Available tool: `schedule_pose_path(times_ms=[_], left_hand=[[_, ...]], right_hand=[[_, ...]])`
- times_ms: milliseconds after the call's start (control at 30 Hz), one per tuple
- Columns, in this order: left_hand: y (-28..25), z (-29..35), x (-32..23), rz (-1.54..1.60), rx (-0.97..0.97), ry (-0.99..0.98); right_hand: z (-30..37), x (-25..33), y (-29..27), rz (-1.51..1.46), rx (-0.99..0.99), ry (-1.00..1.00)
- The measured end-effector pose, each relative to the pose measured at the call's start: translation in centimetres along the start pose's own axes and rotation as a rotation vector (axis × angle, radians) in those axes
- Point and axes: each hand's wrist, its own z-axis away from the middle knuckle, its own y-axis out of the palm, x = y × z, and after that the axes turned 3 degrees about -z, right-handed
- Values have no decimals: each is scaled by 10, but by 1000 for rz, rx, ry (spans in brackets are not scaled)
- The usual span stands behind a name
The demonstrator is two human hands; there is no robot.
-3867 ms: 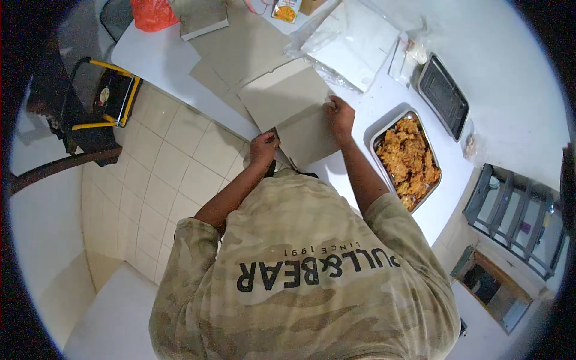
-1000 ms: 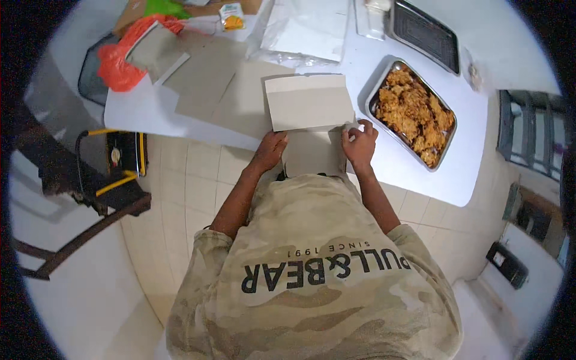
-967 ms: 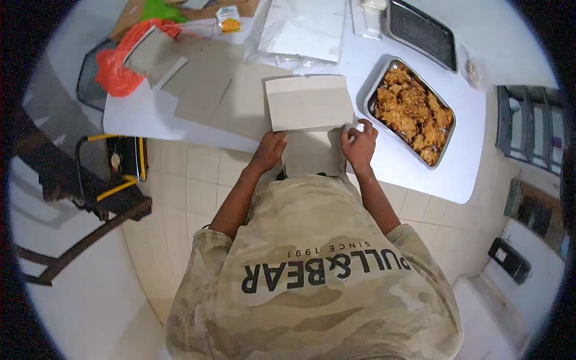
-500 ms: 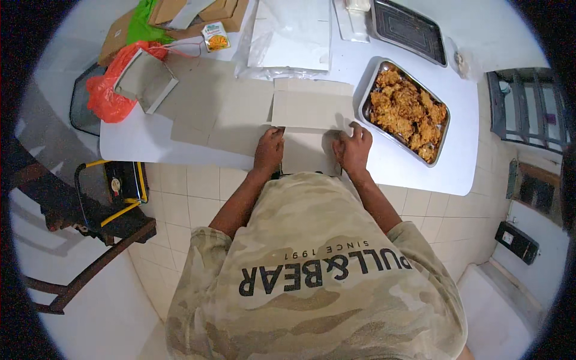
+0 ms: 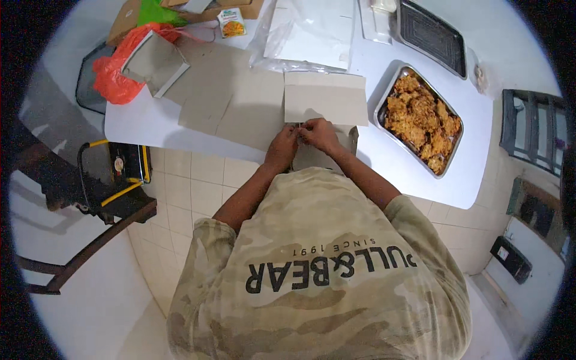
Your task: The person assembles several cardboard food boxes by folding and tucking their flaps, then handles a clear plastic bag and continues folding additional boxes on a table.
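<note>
Centre frame: your left hand (image 5: 282,147) and right hand (image 5: 318,133) pinch the near edge of a half-folded cardboard box (image 5: 324,105); let the flap spring and it could nudge the tray of fried food (image 5: 420,120), just right.

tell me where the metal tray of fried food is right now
In the head view the metal tray of fried food lies on the white table to the person's right, just right of the grey cardboard box and below the empty dark tray.
</note>
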Motion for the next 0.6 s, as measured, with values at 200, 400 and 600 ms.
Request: schedule_pose_path(times_ms=[200,400,600], left_hand=[[-15,5,-13,592,-96,-390],[3,7,8,404,-142,-193],[26,1,24,479,-240,-333]], right_hand=[[0,1,-3,153,-55,-95],[-4,9,-6,163,-55,2],[4,-15,3,23,-42,-71]])
